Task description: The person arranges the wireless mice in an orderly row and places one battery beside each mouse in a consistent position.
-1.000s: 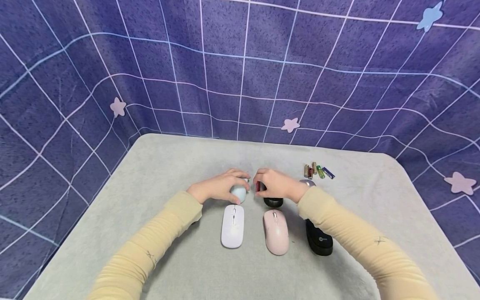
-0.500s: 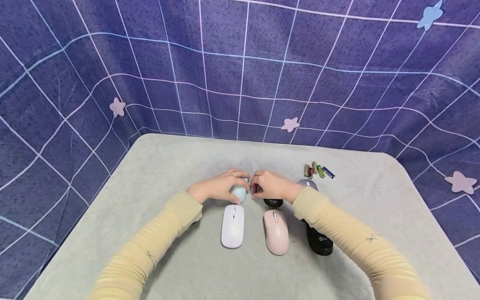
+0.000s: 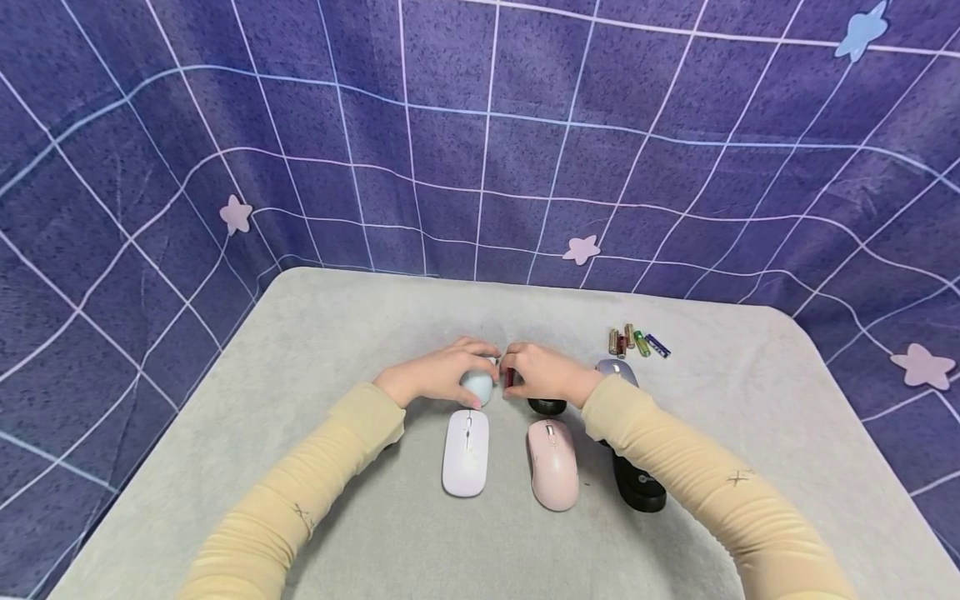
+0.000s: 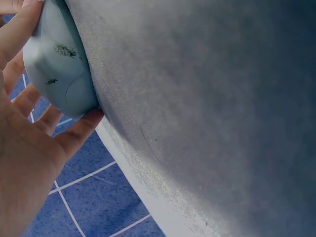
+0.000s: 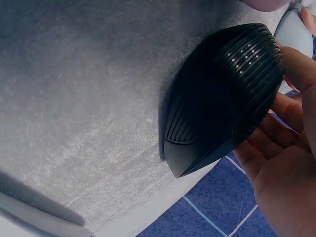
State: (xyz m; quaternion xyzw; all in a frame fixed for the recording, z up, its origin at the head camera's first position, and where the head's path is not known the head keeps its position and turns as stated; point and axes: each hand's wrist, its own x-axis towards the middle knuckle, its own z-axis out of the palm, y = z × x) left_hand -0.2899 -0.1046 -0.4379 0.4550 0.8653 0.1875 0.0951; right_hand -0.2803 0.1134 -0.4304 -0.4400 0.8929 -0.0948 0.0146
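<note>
My left hand [image 3: 438,373] grips a light blue mouse [image 3: 477,386] with fingers curled round its sides. Dark scuffs mark the mouse's flank in the left wrist view. Just to the right, my right hand [image 3: 551,372] pinches a dark red battery [image 3: 510,377] between thumb and fingers, close to the blue mouse. Under that hand sits a black mouse [image 3: 547,406], mostly covered from above. The right wrist view shows its ribbed side [image 5: 227,89] in front of the fingers and hiding the battery.
A white mouse [image 3: 465,454] and a pink mouse [image 3: 553,467] lie nearer on the grey table [image 3: 390,533]. A black mouse [image 3: 640,487] and a grey-purple mouse [image 3: 617,369] are partly behind the right sleeve. Several batteries [image 3: 630,340] lie at back right. A patterned blue curtain [image 3: 450,167] hangs behind.
My right hand has shifted slightly left with the dark red battery, closer to the blue mouse. The left hand stays in place on its mouse.
</note>
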